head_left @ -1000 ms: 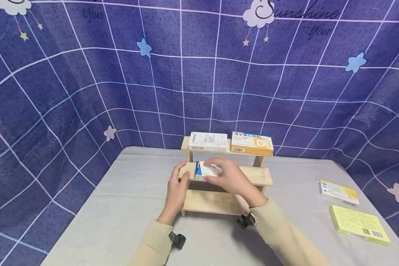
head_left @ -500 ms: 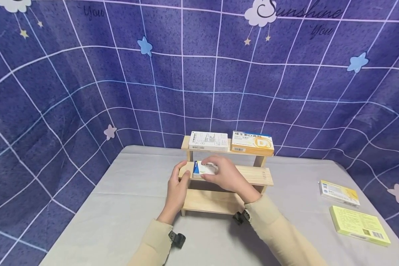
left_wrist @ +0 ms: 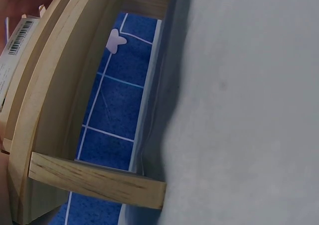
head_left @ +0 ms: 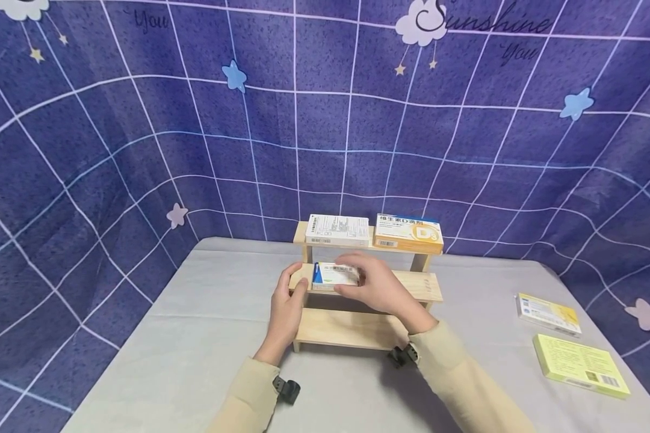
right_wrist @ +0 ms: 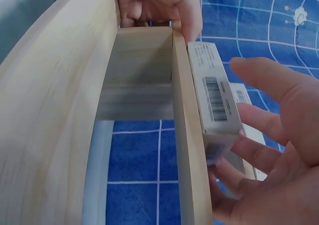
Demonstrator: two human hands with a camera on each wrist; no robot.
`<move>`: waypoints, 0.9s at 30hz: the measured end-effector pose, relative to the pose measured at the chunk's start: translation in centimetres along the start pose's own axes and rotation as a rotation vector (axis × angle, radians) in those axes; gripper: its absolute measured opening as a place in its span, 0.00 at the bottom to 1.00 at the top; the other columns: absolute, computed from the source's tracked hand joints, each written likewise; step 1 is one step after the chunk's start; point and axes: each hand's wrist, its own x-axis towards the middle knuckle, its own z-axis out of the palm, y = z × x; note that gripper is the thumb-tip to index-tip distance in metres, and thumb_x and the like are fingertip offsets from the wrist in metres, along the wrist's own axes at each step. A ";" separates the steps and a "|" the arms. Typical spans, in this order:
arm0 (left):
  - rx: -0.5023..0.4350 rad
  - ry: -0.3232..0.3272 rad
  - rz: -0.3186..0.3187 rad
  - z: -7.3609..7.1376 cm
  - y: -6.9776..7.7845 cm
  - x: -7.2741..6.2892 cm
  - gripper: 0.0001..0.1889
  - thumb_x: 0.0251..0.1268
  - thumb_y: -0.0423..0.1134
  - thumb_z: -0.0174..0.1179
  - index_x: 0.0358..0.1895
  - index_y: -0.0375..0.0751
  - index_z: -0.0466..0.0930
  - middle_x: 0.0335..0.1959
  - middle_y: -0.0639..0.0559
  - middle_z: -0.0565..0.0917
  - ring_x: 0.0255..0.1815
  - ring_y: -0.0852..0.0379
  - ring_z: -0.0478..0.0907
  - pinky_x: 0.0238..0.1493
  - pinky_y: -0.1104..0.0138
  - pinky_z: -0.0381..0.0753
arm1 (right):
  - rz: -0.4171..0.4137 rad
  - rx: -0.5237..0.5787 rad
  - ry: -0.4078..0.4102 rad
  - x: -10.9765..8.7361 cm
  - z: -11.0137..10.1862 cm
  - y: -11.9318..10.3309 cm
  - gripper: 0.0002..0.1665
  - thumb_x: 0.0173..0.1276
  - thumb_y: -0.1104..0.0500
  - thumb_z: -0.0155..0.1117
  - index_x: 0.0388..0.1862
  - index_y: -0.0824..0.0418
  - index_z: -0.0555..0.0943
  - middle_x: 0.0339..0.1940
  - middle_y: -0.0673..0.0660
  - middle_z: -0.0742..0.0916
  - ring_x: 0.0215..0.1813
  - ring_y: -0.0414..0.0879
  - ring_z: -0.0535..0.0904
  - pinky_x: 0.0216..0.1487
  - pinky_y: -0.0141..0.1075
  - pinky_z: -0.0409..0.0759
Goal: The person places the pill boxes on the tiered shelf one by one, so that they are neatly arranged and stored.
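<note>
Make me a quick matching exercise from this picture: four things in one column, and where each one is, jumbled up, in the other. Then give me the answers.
Things
1. Left hand
2. White-and-blue box
3. Orange-and-white box
4. Lime-green box

Places
A. Lying on the grey cloth, right of the stand
B. On the right half of the top tier
C. Gripping the left end of the middle tier
D. On the middle tier

Pairs: 1-C, 2-D, 3-B, 4-A

Head camera: high, farthest back, facing forward and down — whole shelf (head_left: pixel 352 329) in frame. Left wrist camera (head_left: pixel 289 391), right wrist camera (head_left: pixel 403 356): close, tipped sideways; right and head share the held box (right_wrist: pixel 214 93).
</note>
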 end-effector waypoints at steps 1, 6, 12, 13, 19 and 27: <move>0.004 0.000 0.004 0.0 0.0 0.0 0.23 0.77 0.48 0.50 0.71 0.50 0.66 0.72 0.53 0.66 0.73 0.52 0.60 0.67 0.48 0.60 | -0.007 0.009 0.007 -0.2 -0.1 0.2 0.29 0.60 0.54 0.76 0.59 0.59 0.81 0.59 0.51 0.82 0.40 0.47 0.78 0.42 0.43 0.79; 0.018 0.001 0.013 -0.1 0.2 0.0 0.23 0.78 0.49 0.49 0.72 0.51 0.66 0.72 0.54 0.66 0.74 0.51 0.58 0.69 0.47 0.58 | -0.046 0.050 0.055 -1.0 -0.7 0.7 0.28 0.58 0.56 0.77 0.58 0.59 0.82 0.60 0.51 0.81 0.57 0.47 0.78 0.56 0.44 0.77; 0.026 0.006 0.013 -0.2 0.3 0.0 0.24 0.78 0.48 0.49 0.72 0.49 0.65 0.72 0.55 0.66 0.73 0.52 0.58 0.68 0.48 0.59 | -0.040 0.052 0.075 -2.3 -1.7 1.0 0.28 0.59 0.56 0.77 0.59 0.59 0.82 0.63 0.50 0.80 0.65 0.48 0.74 0.59 0.46 0.75; 0.022 0.004 0.014 -0.2 0.3 -0.1 0.24 0.78 0.47 0.49 0.72 0.49 0.65 0.72 0.55 0.66 0.73 0.52 0.59 0.67 0.48 0.60 | -0.037 0.048 0.076 -2.5 -1.9 1.0 0.28 0.59 0.56 0.77 0.59 0.59 0.82 0.63 0.50 0.80 0.65 0.48 0.74 0.59 0.47 0.76; 0.002 -0.002 0.018 -0.2 0.2 -0.1 0.23 0.78 0.46 0.49 0.72 0.49 0.65 0.73 0.53 0.66 0.73 0.52 0.59 0.67 0.48 0.61 | -0.023 0.068 0.077 -3.8 -2.7 0.5 0.25 0.61 0.57 0.75 0.57 0.59 0.82 0.60 0.52 0.81 0.61 0.47 0.76 0.53 0.48 0.79; 0.002 -0.003 0.014 0.0 0.2 -0.1 0.23 0.78 0.46 0.49 0.72 0.49 0.65 0.72 0.54 0.65 0.72 0.53 0.60 0.66 0.49 0.62 | -0.023 0.085 0.080 -6.7 -4.1 0.7 0.24 0.61 0.58 0.75 0.57 0.59 0.82 0.60 0.55 0.82 0.59 0.47 0.78 0.54 0.47 0.79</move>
